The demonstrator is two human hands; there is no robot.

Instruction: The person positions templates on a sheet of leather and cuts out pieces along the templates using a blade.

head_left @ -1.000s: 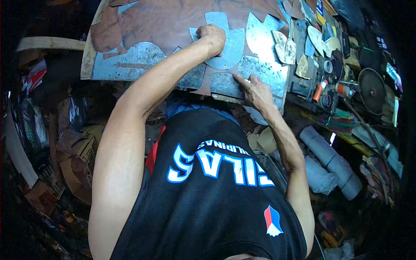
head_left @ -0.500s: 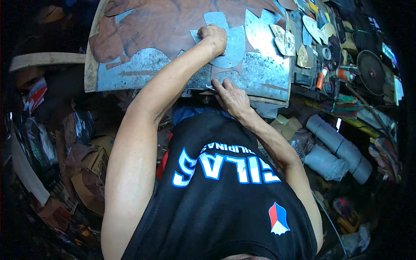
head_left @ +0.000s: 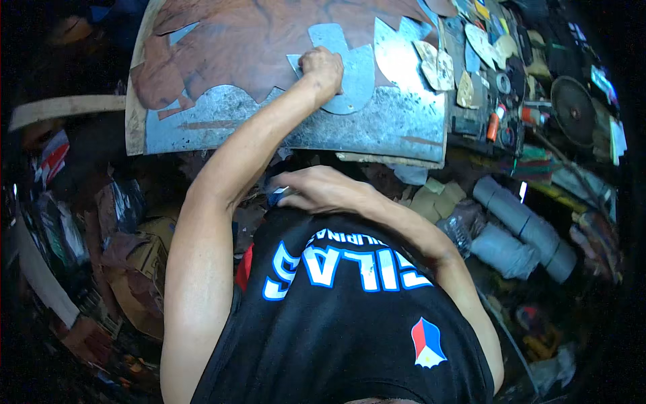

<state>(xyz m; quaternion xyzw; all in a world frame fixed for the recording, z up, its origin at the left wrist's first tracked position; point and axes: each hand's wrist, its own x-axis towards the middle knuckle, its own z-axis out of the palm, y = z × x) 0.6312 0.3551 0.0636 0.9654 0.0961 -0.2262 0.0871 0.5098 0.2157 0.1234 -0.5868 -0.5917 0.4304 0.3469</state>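
Observation:
A brown leather hide [head_left: 235, 47] lies over a metal-topped work board [head_left: 222, 124]. On its right part rests a flat grey template [head_left: 356, 77] with a rounded near end and a narrower far tab. My left hand [head_left: 323, 71], fingers curled, bears down on the template's left side and hides part of it. My right hand [head_left: 319, 188] is off the board, close to the front of my black shirt [head_left: 336, 323]. It is smeared by motion, its fingers bent around something small with a pale glint, too blurred to name.
Pale cut pattern pieces [head_left: 437, 64] lie at the board's right side. Beyond them are an orange bottle [head_left: 496, 122], a tape roll [head_left: 505, 83] and a round fan [head_left: 573, 111]. Grey wrapped rolls [head_left: 525, 219] stand lower right; cartons [head_left: 138, 259] and bags crowd the left.
My right hand has come back from the board's near edge toward my shirt. A brown leather strip below the template is gone from there. My left hand still presses the template.

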